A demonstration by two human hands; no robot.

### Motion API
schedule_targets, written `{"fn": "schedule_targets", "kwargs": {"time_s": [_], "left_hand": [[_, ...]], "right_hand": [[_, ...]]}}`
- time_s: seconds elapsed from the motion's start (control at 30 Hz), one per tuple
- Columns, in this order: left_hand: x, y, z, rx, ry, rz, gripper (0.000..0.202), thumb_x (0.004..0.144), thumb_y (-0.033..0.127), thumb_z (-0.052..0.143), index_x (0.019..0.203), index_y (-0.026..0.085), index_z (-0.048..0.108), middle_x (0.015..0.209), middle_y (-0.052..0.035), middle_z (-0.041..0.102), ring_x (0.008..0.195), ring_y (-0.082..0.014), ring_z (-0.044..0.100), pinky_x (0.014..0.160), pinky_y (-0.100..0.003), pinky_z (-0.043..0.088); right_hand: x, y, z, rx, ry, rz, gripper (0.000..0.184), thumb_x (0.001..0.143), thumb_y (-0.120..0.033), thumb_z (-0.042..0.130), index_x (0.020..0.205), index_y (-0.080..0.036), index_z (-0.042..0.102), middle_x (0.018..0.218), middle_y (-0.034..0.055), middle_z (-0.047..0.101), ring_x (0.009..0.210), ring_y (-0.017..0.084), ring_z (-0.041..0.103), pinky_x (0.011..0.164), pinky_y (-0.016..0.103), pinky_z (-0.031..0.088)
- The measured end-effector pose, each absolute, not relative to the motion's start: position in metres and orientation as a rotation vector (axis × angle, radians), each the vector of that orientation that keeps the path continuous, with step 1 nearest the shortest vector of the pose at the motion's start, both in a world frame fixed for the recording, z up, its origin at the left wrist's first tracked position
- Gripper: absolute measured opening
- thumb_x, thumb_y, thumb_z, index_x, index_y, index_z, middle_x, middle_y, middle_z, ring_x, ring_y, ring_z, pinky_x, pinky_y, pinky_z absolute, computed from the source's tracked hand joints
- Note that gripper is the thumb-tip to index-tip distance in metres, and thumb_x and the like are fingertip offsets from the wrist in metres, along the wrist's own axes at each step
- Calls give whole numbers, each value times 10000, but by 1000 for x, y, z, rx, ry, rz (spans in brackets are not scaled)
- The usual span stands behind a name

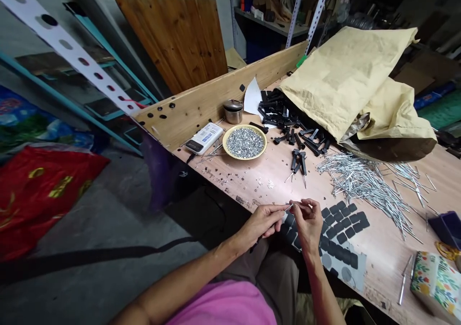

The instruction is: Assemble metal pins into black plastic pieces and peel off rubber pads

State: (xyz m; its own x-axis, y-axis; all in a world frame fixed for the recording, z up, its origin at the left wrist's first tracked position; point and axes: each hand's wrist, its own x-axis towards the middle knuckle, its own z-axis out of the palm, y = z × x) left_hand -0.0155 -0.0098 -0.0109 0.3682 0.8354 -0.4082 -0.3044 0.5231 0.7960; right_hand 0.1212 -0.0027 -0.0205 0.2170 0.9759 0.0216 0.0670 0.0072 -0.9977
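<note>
My left hand [264,222] and my right hand [307,223] meet at the near edge of the wooden table [382,248]. Both pinch a thin metal pin [291,206] between their fingertips. A small part may sit on the pin, but it is too small to make out. Under my hands lies a sheet of black rectangular pads [344,231]. A pile of long metal pins [363,181] spreads to the right. A yellow bowl of small silver parts [245,142] stands farther back.
Black plastic parts [288,116] spill from a large tan paper sack [345,80]. A white scale [204,138] and a metal tin [233,111] sit by the wooden back rail. A floral box [435,279] and a blue tray [448,226] are at the right.
</note>
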Motion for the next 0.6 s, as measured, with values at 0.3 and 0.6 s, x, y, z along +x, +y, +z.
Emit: {"fn": "schedule_targets", "kwargs": {"time_s": [0.3, 0.6], "left_hand": [[-11, -18, -9, 743, 967, 780, 602, 750, 466, 594, 1250, 134, 549, 494, 86, 417, 341, -15, 230, 353, -170, 153], [-9, -16, -16, 1011, 1029, 877, 441, 816, 352, 513, 1193, 142, 601, 476, 81, 344, 427, -53, 274, 425, -184, 245]], "right_hand": [[132, -16, -30, -1393, -1589, 484, 118, 811, -337, 556, 861, -238, 595, 832, 58, 722, 742, 201, 695, 689, 341, 575], [141, -13, -23, -1437, -1214, 1051, 351, 750, -467, 624, 964, -190, 650, 844, 58, 724, 765, 207, 692, 716, 364, 571]]}}
